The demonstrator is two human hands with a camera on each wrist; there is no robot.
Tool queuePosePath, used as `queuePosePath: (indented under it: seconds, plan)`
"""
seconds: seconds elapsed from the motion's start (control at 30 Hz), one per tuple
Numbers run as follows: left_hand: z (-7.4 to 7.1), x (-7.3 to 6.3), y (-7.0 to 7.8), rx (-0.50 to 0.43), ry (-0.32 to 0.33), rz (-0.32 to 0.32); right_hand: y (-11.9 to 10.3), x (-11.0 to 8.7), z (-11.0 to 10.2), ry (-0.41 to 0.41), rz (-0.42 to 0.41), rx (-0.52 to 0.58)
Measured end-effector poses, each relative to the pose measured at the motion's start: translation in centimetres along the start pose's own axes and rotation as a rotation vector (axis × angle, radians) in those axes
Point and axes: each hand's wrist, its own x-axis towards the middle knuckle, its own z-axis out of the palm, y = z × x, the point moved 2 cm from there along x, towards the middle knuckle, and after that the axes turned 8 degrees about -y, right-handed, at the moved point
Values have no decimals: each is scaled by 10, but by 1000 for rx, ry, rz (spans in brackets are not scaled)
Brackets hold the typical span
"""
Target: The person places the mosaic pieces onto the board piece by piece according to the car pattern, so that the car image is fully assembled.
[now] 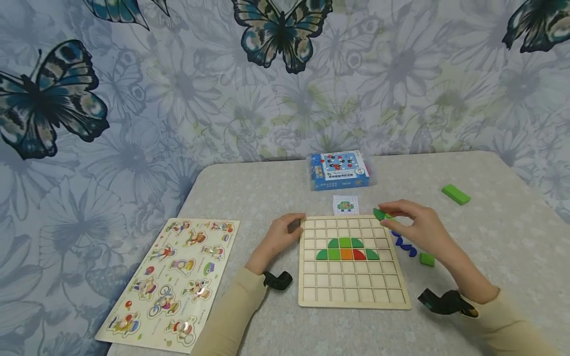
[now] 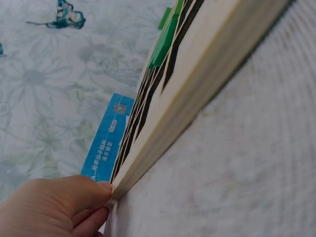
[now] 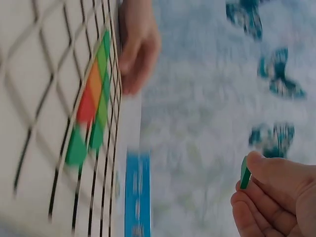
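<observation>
My left hand (image 1: 281,236) holds the far left corner of the wooden grid board (image 1: 347,289). In the left wrist view its thumb (image 2: 102,185) lies at the board's edge with fingers curled below. Above the board's far right corner, my right hand (image 1: 414,222) pinches a small dark green tile (image 3: 245,173) between thumb and fingers. Set in the grid is a car-like shape of green, orange and red tiles, among them an orange square (image 1: 346,254) and a red rounded tile (image 1: 358,254).
Behind the board lie a pattern card (image 1: 345,204) and a blue box (image 1: 340,170). Several blue pieces (image 1: 403,245), a green block (image 1: 427,259) and a long green block (image 1: 455,194) are on the right. A picture sheet (image 1: 173,284) lies left.
</observation>
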Motion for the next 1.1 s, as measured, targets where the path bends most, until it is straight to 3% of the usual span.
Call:
queuePosePath:
  seconds: [0.27,0.37,0.53,0.67,0.93,1.1]
  plan:
    - [0,-1,-1,14,2,4,-46,19,62,-231,-148,186]
    - [0,-1,-2,26,3,4,-52,20,84,-281,-186,201]
    - [0,-1,-2,21,6,5,-49,14,109,-327,-156,235]
    - [1,-1,-2,24,8,9,-43,7,121,-342,-154,199]
    - [0,-1,-2,21,12,14,-39,0,132,-347,-250,-16]
    - [0,-1,-2,17,8,17,-40,-1,132,-341,-261,-40]
